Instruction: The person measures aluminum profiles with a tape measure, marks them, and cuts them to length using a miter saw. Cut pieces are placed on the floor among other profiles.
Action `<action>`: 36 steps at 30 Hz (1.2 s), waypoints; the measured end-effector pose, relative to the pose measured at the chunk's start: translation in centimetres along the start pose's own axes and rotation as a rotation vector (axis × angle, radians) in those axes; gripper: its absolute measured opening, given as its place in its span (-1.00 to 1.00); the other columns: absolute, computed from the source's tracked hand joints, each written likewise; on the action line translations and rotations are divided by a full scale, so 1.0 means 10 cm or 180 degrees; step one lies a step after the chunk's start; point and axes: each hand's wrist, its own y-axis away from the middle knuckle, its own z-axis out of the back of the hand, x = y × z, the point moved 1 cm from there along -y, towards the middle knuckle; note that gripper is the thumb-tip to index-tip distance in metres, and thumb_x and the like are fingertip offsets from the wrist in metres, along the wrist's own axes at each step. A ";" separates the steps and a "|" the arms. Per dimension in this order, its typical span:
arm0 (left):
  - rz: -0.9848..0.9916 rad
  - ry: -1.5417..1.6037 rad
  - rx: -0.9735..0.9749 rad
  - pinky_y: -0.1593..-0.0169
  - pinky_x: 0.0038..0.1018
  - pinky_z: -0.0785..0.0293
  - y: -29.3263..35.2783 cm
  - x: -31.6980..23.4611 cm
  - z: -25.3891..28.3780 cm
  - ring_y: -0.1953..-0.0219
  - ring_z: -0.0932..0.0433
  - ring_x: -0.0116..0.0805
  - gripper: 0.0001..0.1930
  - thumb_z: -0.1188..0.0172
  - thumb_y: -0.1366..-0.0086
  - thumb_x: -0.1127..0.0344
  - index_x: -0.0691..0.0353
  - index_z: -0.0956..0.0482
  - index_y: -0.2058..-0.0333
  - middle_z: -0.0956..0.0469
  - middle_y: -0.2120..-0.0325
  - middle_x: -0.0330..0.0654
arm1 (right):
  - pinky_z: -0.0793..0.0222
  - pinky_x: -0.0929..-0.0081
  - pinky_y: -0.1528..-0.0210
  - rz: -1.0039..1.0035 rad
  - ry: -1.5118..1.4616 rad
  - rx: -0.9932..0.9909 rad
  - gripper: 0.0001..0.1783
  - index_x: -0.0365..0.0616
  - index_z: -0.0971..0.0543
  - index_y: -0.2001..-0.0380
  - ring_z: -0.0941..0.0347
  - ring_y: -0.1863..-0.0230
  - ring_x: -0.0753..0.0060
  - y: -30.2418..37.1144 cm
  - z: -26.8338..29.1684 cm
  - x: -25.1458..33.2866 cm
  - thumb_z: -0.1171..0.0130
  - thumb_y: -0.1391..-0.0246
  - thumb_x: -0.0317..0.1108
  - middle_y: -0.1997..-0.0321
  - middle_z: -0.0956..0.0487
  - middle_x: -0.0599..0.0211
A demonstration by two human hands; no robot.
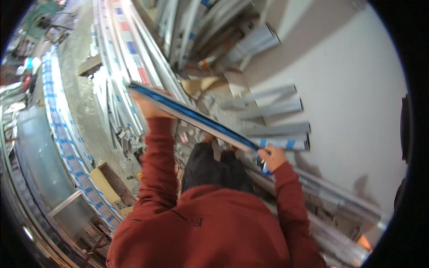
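A long, narrow metal profile (196,117), with a dark blue channel along its upper face and pale sides, slants across in front of my body. Its far end lies to the left, its near end to the right. My left hand (151,106) supports it from below near the left end; the profile hides part of the fingers and motion blurs them. At the right end, my right hand (273,157) has its fingers closed around the tip. Something small, blue and white (265,168) shows just under my right hand, too unclear to name.
Bundles of long metal profiles (129,49) lie on the floor ahead. More lengths (272,107) lean against the white wall (353,89) on the right. Small offcuts and debris (185,134) litter the floor by my feet. Taped profiles (67,129) and a glass panel (44,152) stand left.
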 end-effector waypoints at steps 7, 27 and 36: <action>-0.0422 -0.0718 -0.0181 0.55 -0.26 -0.50 -1.04 -0.91 1.67 0.67 -0.44 -0.18 -0.50 0.14 -0.40 -0.14 0.22 -0.44 0.41 -0.40 0.72 -0.18 | -0.45 0.05 0.13 -0.0625 0.1029 -0.0066 -0.37 -0.18 -0.70 0.29 -0.57 0.24 -0.15 0.29 0.95 -0.29 -0.21 -0.13 0.27 0.33 -0.65 -0.09; -0.0006 -0.0815 -0.1367 0.29 -0.13 -0.56 -1.40 -0.83 2.24 0.47 -0.46 -0.04 -0.37 0.19 -0.39 -0.24 0.35 -0.44 0.35 -0.46 0.47 -0.02 | -0.48 0.14 0.18 -0.0863 0.1102 0.0066 -0.45 -0.14 -0.70 0.20 -0.60 0.27 0.04 0.11 1.05 -0.49 -0.28 -0.14 0.19 0.30 -0.67 0.02; -0.1034 -0.1873 0.0417 0.32 -0.31 -0.56 -0.97 0.38 0.18 0.41 -0.51 -0.19 -0.55 0.03 -0.49 -0.17 0.16 -0.39 0.22 -0.45 0.44 -0.12 | -0.51 0.30 0.23 -0.0588 -0.0979 0.0826 -0.51 -0.10 -0.76 0.34 -0.61 0.38 0.30 0.51 0.34 -0.94 -0.30 -0.14 0.16 0.41 -0.70 0.17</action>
